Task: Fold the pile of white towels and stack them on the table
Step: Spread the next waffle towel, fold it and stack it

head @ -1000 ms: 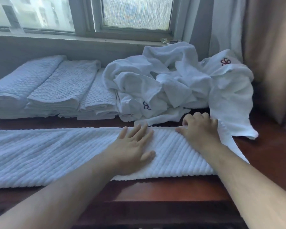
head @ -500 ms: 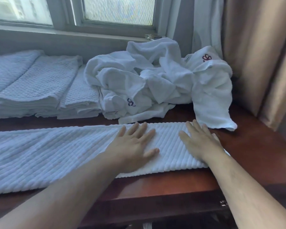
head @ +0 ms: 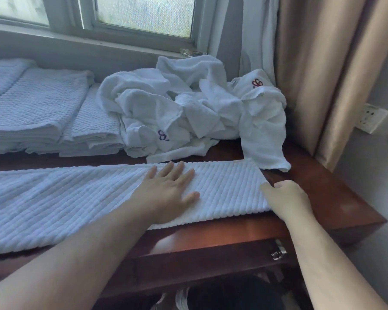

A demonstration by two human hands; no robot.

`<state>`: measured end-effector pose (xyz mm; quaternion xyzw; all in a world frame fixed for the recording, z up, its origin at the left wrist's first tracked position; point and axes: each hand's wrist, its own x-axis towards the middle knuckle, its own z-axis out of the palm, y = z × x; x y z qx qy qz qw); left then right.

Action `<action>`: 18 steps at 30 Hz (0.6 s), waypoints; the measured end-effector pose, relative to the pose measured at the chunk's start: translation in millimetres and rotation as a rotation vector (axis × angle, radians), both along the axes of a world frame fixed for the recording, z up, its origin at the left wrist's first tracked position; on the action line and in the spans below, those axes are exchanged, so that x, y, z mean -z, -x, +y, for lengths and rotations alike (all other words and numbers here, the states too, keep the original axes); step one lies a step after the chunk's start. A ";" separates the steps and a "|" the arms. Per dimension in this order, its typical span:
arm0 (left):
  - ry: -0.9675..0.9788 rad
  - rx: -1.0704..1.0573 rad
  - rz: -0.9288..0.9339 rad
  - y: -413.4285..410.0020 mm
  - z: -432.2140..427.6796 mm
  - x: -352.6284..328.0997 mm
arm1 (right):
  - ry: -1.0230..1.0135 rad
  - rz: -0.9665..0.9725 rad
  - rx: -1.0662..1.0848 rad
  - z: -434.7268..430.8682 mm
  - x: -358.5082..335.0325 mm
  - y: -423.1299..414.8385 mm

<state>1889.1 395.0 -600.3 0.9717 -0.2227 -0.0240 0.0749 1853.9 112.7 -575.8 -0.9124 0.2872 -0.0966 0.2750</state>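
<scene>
A ribbed white towel [head: 81,198], folded into a long strip, lies across the front of the wooden bench [head: 336,198], its long axis running away to the left of both hands and its short end edge just at the right hand [head: 286,195]. That hand, the nearer of the two to the end, sits at the strip's near right corner with fingers curled under; whether they have the edge pinched cannot be told. The left hand [head: 168,193] lies flat and spread on the strip just left of it, palm down, holding nothing, forearm reaching in from the near side. Beyond the hands, a crumpled pile of white towels [head: 188,113] waits, with folded stacks [head: 38,113] to its left; the likely next move carries this end leftward over the strip
</scene>
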 end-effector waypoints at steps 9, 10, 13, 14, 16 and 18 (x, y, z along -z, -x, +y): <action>0.007 0.008 -0.021 4.6 3.9 2.4 | -0.332 0.122 -0.026 -8.5 -17.4 -0.9; 0.013 0.008 -0.024 4.9 4.1 2.8 | -0.418 0.059 -0.020 -9.6 -15.5 -0.8; 0.034 0.008 -0.033 4.5 4.3 4.3 | -0.869 -0.174 -0.114 -8.7 -10.2 1.7; 0.044 0.008 -0.037 3.8 4.3 5.0 | -1.010 -0.233 -0.173 -5.9 -6.6 4.1; 0.070 0.004 -0.046 2.5 5.1 6.9 | -1.149 -0.292 -0.234 4.5 2.7 8.8; 0.110 0.009 -0.075 2.7 6.6 8.2 | -1.141 -0.309 -0.239 16.4 10.4 10.9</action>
